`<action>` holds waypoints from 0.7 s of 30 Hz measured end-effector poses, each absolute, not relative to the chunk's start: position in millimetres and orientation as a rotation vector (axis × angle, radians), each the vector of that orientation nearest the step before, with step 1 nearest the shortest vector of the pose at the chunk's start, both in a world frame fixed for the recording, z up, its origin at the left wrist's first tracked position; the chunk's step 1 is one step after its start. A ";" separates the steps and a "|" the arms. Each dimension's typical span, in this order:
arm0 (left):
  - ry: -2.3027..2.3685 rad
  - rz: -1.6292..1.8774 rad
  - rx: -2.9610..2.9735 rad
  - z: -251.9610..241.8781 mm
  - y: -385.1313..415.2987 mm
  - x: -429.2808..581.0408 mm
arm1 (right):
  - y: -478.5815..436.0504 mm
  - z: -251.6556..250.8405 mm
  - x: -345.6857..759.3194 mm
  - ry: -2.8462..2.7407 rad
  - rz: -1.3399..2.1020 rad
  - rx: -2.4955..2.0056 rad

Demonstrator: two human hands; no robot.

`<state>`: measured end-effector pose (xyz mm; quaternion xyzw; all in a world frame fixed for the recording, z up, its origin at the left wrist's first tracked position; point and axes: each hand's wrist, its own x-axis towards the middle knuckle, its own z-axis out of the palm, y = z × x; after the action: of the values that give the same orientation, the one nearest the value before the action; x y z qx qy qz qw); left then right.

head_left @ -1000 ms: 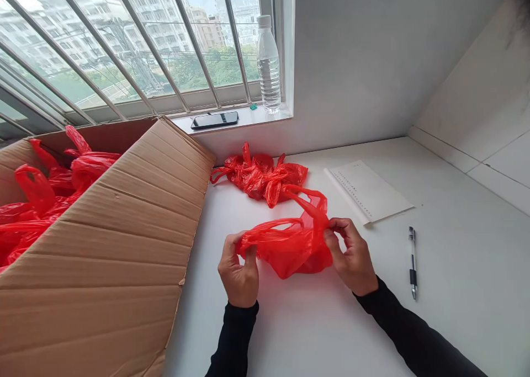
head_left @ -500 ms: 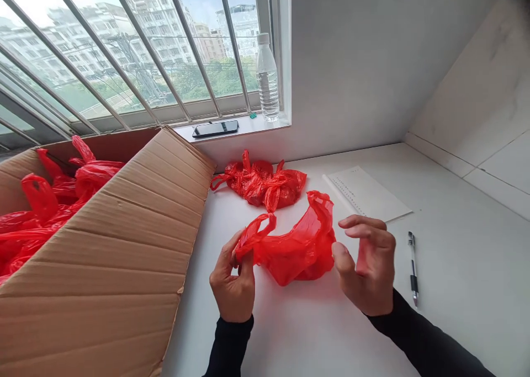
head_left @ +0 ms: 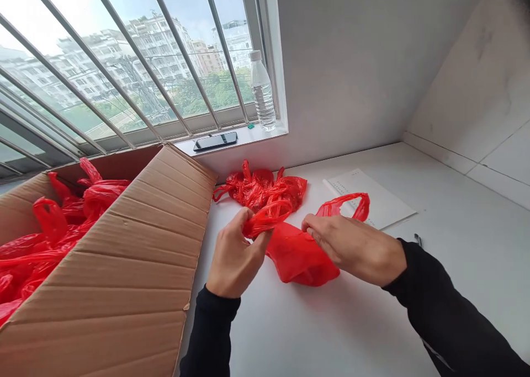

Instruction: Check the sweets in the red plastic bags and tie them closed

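A thin red plastic bag [head_left: 304, 261] hangs low over the white tabletop, its body sagging between my hands. My left hand [head_left: 238, 250] is closed around one of its looped handles, thumb and fingers pinching the bunched film. At the bag's upper right edge, my right hand [head_left: 351, 244] has its fingers bent together on the film; the fingertips are partly hidden. The other handle loop rises behind that hand. Just beyond, several knotted red plastic bags [head_left: 265, 186] lie in a heap against the wall.
On the left, a cardboard box [head_left: 136, 244] holds more red bags [head_left: 53, 217]. A notebook [head_left: 389, 200] lies at the back right, with a pen [head_left: 417, 239] mostly behind my right sleeve. A phone [head_left: 215, 141] and a water bottle [head_left: 263, 95] occupy the windowsill.
My right hand has moved left and closed on the bag's edge, where before it was open beside it. My left hand still holds its handle, now slightly higher. The view has shifted a little.
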<state>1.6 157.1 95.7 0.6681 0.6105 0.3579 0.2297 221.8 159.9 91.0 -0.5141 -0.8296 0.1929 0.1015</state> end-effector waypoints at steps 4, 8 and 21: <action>1.714 1.002 1.740 92.9 160.3 -5.2 | 162.1 84.7 224.2 -2.563 0.647 -1.544; 1.601 1.005 1.641 101.6 160.6 -4.6 | 163.0 80.5 222.5 -2.707 0.612 -1.531; 1.620 0.828 1.769 105.1 154.7 -17.7 | 180.9 63.9 213.3 -2.690 0.550 -1.649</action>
<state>-17.7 154.7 105.1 0.6656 0.6096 0.3116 0.2971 213.3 180.9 63.9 -0.5145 -0.8395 0.1718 -0.0307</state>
